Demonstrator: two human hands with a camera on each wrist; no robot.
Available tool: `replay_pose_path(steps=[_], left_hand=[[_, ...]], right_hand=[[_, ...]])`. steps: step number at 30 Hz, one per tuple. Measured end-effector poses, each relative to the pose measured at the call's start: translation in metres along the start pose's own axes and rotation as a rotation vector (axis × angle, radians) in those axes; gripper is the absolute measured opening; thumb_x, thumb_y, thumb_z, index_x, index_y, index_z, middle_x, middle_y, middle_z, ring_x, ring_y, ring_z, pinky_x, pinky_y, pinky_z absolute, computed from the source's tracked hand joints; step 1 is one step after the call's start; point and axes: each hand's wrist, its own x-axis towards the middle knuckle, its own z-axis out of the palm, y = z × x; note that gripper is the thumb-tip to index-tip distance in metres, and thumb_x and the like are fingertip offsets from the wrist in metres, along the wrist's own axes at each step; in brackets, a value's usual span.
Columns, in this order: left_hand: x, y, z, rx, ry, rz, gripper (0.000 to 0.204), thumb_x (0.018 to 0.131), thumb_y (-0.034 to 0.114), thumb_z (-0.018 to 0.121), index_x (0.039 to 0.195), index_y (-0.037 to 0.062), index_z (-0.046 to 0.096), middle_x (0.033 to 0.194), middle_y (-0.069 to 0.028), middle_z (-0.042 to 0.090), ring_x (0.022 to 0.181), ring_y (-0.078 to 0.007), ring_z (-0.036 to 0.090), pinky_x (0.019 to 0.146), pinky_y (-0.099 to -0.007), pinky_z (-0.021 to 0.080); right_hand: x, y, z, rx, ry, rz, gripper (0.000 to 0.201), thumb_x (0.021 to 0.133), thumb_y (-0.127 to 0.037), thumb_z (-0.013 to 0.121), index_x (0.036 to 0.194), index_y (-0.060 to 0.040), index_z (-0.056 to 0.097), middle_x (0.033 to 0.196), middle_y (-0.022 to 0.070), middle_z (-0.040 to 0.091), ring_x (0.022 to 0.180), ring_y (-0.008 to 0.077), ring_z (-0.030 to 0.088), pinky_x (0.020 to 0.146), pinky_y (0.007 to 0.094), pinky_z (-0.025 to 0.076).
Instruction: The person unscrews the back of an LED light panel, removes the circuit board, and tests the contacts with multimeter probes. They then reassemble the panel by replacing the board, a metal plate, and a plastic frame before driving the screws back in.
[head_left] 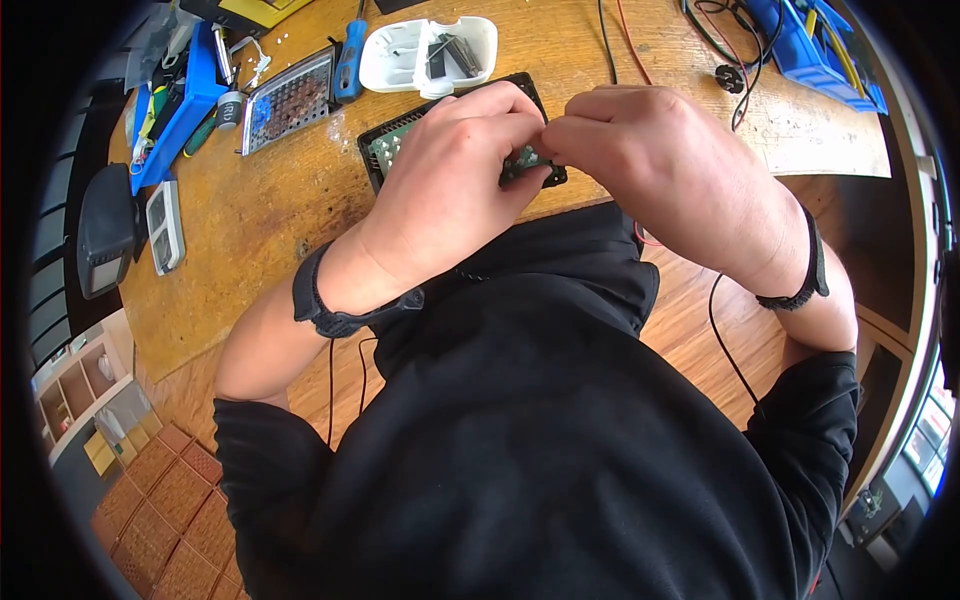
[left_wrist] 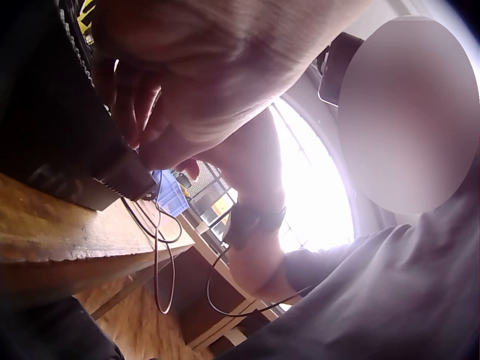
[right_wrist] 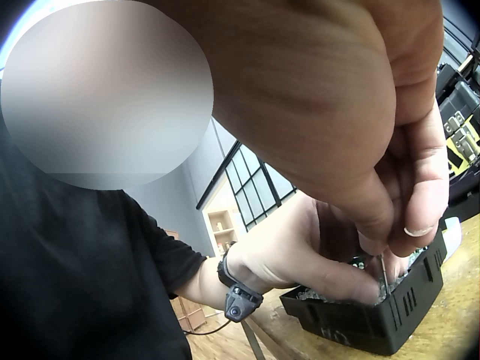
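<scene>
A black plastic case (right_wrist: 360, 326) with slotted side walls lies at the table's near edge, holding a green circuit board (head_left: 385, 150). My right hand (head_left: 655, 140) pinches the upper end of a thin metal rod (right_wrist: 384, 274) that points down into the case; its exact kind is hidden by the fingers. My left hand (head_left: 450, 180) reaches over the board with fingers curled, and in the right wrist view its thumb and a fingertip close in on either side of the rod's lower end. Both hands cover much of the board.
Behind the case stands an open white box (head_left: 395, 60) of small metal parts. A blue screwdriver (head_left: 350, 65) and a clear-lidded organizer (head_left: 290, 100) lie beside it. Blue bins (head_left: 200, 95) of tools sit at the left, with another blue bin (head_left: 815, 60) and cables at the far right.
</scene>
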Motion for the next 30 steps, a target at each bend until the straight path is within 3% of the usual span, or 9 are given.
replay_pose_path(steps=[2,10,18,30], left_hand=[[-0.0004,-0.0016,0.0049,-0.011,0.031,0.007,0.014,0.081,0.003,0.082,0.091,-0.0012,0.073,0.098,-0.0105,0.071,0.087,-0.0347,0.071,0.079,-0.0449,0.057],[0.0028,-0.001,0.0063,-0.005,0.026,-0.012,0.012,0.08,0.005,0.081,0.086,0.0,0.073,0.096,-0.0098,0.071,0.087,-0.0356,0.07,0.078,-0.046,0.057],[0.0042,-0.0025,0.0063,0.009,0.03,0.017,0.01,0.08,0.006,0.08,0.086,0.0011,0.073,0.094,-0.0097,0.071,0.085,-0.0356,0.07,0.076,-0.0456,0.057],[0.0063,0.0,0.0029,-0.016,0.002,-0.007,0.012,0.079,0.004,0.082,0.088,0.0003,0.075,0.094,-0.0096,0.071,0.083,-0.0351,0.071,0.075,-0.0447,0.057]], right_hand=[[-0.0006,-0.0002,-0.0003,0.006,-0.003,0.003,0.03,0.085,0.002,0.071,0.114,-0.0024,0.075,0.095,0.011,0.07,0.089,0.034,0.075,0.073,0.0412,0.062],[-0.0014,-0.0024,0.0006,0.04,0.011,0.014,0.028,0.085,0.003,0.071,0.113,-0.0022,0.074,0.092,0.0118,0.069,0.085,0.0338,0.075,0.071,0.0402,0.062],[0.0,-0.0048,0.0019,0.021,0.016,0.007,0.029,0.079,0.007,0.072,0.107,-0.0003,0.071,0.091,0.0148,0.068,0.089,0.0399,0.073,0.074,0.046,0.058],[-0.0002,-0.0037,0.0019,0.029,0.01,0.003,0.03,0.08,0.006,0.072,0.108,-0.0007,0.071,0.088,0.0149,0.066,0.088,0.0398,0.073,0.074,0.0467,0.058]])
